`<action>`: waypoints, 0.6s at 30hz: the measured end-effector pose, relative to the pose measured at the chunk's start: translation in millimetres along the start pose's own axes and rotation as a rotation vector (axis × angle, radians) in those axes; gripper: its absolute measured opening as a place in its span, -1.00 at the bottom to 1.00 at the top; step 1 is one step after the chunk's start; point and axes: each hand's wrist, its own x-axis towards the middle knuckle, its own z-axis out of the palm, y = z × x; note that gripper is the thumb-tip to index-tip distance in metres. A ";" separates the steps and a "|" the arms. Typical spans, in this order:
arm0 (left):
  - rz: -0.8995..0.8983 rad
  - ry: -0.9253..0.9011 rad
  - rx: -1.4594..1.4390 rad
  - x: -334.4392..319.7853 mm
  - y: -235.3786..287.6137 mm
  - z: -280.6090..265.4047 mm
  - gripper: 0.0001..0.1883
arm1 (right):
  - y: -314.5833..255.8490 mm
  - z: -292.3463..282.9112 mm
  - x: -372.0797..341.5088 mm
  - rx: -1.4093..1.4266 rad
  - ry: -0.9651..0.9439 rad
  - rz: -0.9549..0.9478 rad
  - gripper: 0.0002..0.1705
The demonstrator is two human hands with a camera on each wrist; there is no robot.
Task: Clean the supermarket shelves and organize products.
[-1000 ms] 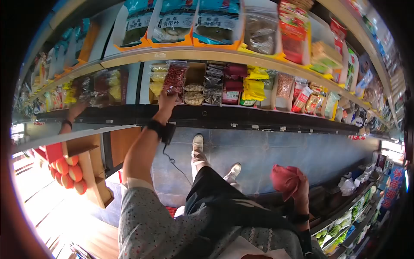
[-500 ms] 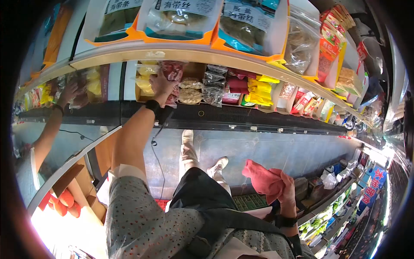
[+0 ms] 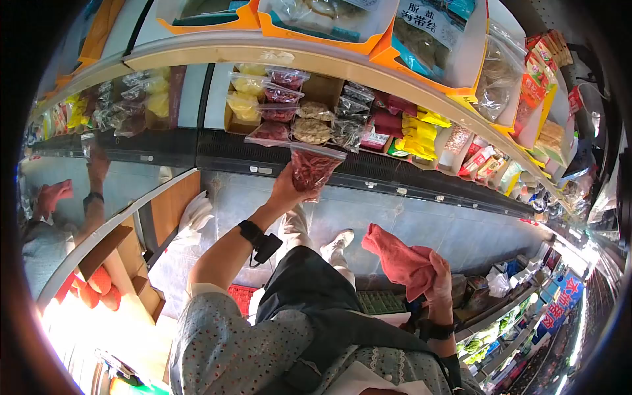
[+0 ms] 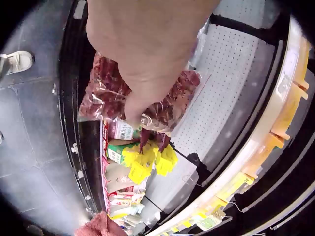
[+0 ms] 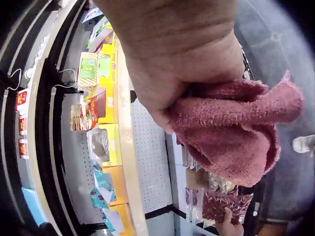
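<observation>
Left hand: had drawn back from the shelf, gripping a red packet.
Red packet: was at 12 o'clock; supporting its base seemed wise.
Right hand: gripped pink cloth, 4 o'clock.

upper shelf: boxes | lower shelf: packets | before it: bag | rightward: cloth

"脱盐海带结" on a blue bag
</observation>
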 end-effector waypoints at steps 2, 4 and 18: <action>-0.097 -0.056 -0.108 -4.9 -1.7 -13.3 -0.13 | 1.3 1.7 1.6 0.001 -0.005 0.011 -0.50; -0.200 -0.146 -0.535 -8.8 -16.2 -18.2 -0.31 | 5.8 1.5 1.7 0.004 -0.007 0.019 -0.50; 0.106 0.109 0.003 64.3 -60.6 -73.1 -0.30 | 17.0 2.9 -8.5 0.023 -0.030 0.021 -0.53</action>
